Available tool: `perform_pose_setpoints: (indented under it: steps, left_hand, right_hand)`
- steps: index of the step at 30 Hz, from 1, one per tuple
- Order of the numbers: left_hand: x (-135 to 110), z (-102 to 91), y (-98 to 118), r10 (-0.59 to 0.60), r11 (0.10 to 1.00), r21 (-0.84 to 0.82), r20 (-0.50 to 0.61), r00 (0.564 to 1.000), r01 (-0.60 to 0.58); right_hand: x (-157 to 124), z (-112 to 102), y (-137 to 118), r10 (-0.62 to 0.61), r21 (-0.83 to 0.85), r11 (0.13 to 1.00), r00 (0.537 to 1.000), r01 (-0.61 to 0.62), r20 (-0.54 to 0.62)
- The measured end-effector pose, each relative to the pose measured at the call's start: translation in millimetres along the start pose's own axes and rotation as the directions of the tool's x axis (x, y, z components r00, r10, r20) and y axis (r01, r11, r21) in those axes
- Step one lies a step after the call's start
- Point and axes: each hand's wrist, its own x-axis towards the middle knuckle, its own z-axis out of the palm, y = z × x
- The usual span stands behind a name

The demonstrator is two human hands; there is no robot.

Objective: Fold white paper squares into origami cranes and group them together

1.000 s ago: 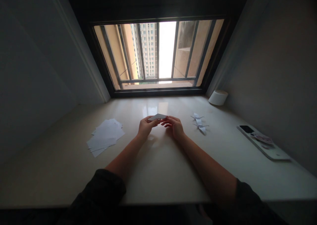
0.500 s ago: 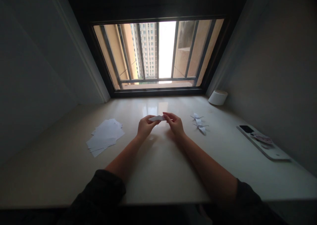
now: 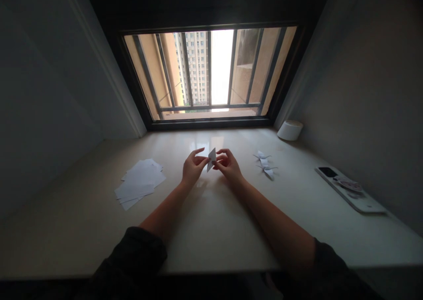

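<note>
A small piece of folded white paper stands nearly upright, its pointed ends up and down, above the middle of the white surface. My left hand pinches its left side between thumb and fingers, the index finger raised off it. From the other side my right hand pinches the paper low with the thumb, its index finger curled above. Right of my hands lie folded paper cranes in a row, pointed tips sticking out sideways. Fine creases in the held paper are too small to make out.
On the left lies a loose stack of white paper sheets. A phone rests near the right wall. Behind it, a white rounded object stands in the corner by the barred window.
The folded paper has turned from lying sideways between my hands to standing nearly upright. My left index finger has lifted away from it, and my right fingers have shifted their hold.
</note>
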Motion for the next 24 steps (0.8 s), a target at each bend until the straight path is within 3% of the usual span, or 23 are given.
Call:
perform_pose_setpoints:
  steps: [4, 12, 17, 24]
  left_hand:
    - [-0.1, 1.5, -1.6, 0.006, 1.0, -0.01, 0.026, 1.0, -0.005]
    - [0.2, 1.7, -6.7, 0.047, 0.988, 0.143, 0.071, 0.996, -0.057]
    - [-1.9, 1.8, 0.2, 0.089, 0.99, 0.107, 0.041, 0.995, -0.093]
    - [-1.5, 0.8, 3.8, 0.145, 0.983, 0.11, 0.023, 0.989, -0.147]
  right_hand:
    - [-0.5, 1.1, 0.6, -0.017, 0.017, 1.0, 1.0, 0.017, -0.001]
    - [-1.2, -0.9, -1.0, -0.086, -0.247, 0.965, 0.996, 0.088, 0.017]
    - [1.6, -3.4, 0.8, -0.057, -0.157, 0.986, 0.997, 0.049, -0.049]
    - [3.5, -2.1, 3.4, -0.053, -0.024, 0.998, 0.997, 0.052, -0.052]
